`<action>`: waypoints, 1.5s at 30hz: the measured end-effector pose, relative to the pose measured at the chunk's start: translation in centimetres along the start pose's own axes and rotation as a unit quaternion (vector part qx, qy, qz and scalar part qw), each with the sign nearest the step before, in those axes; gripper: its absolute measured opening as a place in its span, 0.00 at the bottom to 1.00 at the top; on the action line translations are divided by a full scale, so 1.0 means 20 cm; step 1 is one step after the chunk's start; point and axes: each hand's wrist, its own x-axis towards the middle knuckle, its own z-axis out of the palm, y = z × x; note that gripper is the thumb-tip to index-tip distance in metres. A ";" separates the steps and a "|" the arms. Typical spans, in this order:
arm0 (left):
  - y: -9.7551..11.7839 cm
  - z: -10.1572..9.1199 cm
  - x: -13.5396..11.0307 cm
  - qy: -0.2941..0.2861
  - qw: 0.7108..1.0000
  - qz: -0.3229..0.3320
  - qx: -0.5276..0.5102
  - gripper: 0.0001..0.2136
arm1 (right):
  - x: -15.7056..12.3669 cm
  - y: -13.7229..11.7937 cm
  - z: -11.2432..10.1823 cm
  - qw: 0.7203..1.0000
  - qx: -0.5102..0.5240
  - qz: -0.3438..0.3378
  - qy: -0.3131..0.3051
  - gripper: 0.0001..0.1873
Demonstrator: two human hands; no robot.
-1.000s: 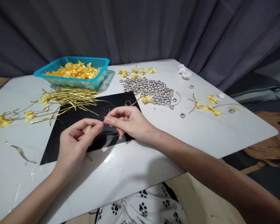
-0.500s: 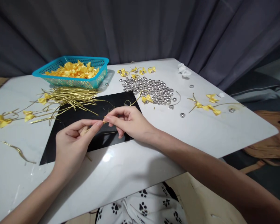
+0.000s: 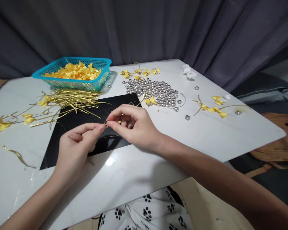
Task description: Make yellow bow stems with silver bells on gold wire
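Observation:
Over a black sheet (image 3: 69,123), my left hand (image 3: 78,140) and my right hand (image 3: 132,124) meet at their fingertips. Between them is a thin gold cord (image 3: 106,125), bent into a small loop and mostly hidden by the fingers. Thumb and forefinger of each hand are pinched on it. A bit of yellow ribbon (image 3: 119,122) shows behind my right thumb. Just beyond my left hand lies a bundle of gold cords (image 3: 74,97). Past my right hand are a yellow bow (image 3: 150,101) and a heap of silver beads (image 3: 156,91).
A blue basket (image 3: 103,75) of yellow bows stands at the back left of the white table (image 3: 206,137). Bows with cords (image 3: 213,110) lie at the right, others (image 3: 1,124) at the left. Crumpled white tissue (image 3: 189,72) sits at the back. A dark curtain hangs behind.
My right fingers have curled in more, and the hand has lifted slightly. A small cord loop now shows at the fingertips. My left hand has barely shifted.

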 end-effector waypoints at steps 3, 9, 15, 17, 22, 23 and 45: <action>0.00 -0.01 0.00 -0.010 1.000 0.000 -0.003 0.13 | -0.01 0.00 -0.01 0.996 -0.042 -0.080 -0.008 0.02; -0.02 -0.01 0.01 -0.017 1.000 0.016 -0.006 0.12 | -0.01 0.00 -0.01 0.989 -0.074 -0.125 -0.037 0.06; -0.02 0.00 0.00 -0.004 0.999 0.031 -0.013 0.11 | 0.00 0.00 0.01 0.993 0.068 0.077 -0.063 0.02; -0.01 0.01 0.00 0.000 0.999 0.036 -0.007 0.11 | 0.01 0.00 0.01 0.977 0.133 0.151 -0.074 0.03; -0.01 0.00 0.00 0.008 0.999 0.044 0.007 0.10 | 0.02 -0.02 0.01 0.951 0.181 0.226 -0.108 0.03; -0.01 0.00 0.00 0.009 0.999 0.044 0.005 0.10 | 0.02 -0.03 0.01 0.947 0.182 0.237 -0.116 0.03; -0.02 -0.02 0.00 0.002 0.998 0.035 0.049 0.12 | 0.03 -0.04 0.01 0.935 0.144 0.299 -0.123 0.04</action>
